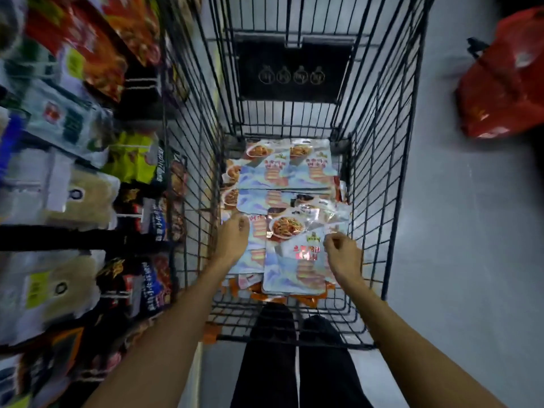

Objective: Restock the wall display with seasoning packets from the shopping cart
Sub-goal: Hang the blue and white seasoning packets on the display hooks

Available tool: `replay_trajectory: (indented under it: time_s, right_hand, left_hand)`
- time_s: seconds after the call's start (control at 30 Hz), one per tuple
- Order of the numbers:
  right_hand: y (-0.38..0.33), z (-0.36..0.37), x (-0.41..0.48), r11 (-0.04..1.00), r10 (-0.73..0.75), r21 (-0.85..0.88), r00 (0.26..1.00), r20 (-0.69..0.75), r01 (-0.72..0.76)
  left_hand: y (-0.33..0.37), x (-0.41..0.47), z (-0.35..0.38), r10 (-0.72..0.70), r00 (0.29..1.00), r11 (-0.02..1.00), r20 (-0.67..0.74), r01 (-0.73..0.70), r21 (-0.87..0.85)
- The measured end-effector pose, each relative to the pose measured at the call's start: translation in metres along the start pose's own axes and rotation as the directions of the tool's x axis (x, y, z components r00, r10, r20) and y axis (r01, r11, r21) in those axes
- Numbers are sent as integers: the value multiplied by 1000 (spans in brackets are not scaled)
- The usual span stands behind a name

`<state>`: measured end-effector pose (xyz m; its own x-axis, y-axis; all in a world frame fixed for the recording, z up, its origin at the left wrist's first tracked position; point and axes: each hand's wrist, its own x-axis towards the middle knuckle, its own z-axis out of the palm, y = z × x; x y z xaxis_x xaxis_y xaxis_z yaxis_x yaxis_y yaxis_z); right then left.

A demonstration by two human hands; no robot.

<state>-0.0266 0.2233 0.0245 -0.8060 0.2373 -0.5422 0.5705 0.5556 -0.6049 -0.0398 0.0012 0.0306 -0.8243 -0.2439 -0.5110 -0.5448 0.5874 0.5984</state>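
Fingers (334, 238) of the right hand (343, 254) pinch the top packet (294, 260); the left hand (232, 240), grip unclear, should gather several squarely from the cart (382, 172)

Head-worn camera looks steeply down into the shopping cart (379, 160).

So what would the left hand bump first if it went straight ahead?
Probably the pale blue seasoning packets in the shopping cart, right by the left hand; depth is unclear.

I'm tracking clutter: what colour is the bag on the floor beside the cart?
The bag is red; the head view shows it best.
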Motion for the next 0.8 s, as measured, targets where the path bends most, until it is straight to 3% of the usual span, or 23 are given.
replay_trajectory:
  time_s: [0.13,0.27,0.4,0.57,0.8]
  right_hand:
    - [30,25,2,993,114,-38,993,-23,-115]
    - [38,49,5,983,176,-53,984,12,-175]
    - [38,68,5,958,274,-70,960,-54,-277]
    - [45,65,9,925,348,-136,935,-74,-355]
    - [59,48,10,859,512,98,848,-139,-502]
  left_hand:
    - [-34,12,23,-95,994,978,46,84,190]
    - [-63,27,27,51,994,911,96,-86,402]
    - [-77,50,30,159,969,719,188,-244,651]
    - [-89,31,42,140,968,678,210,-249,692]
    - [-87,-21,67,190,956,690,224,-293,662]
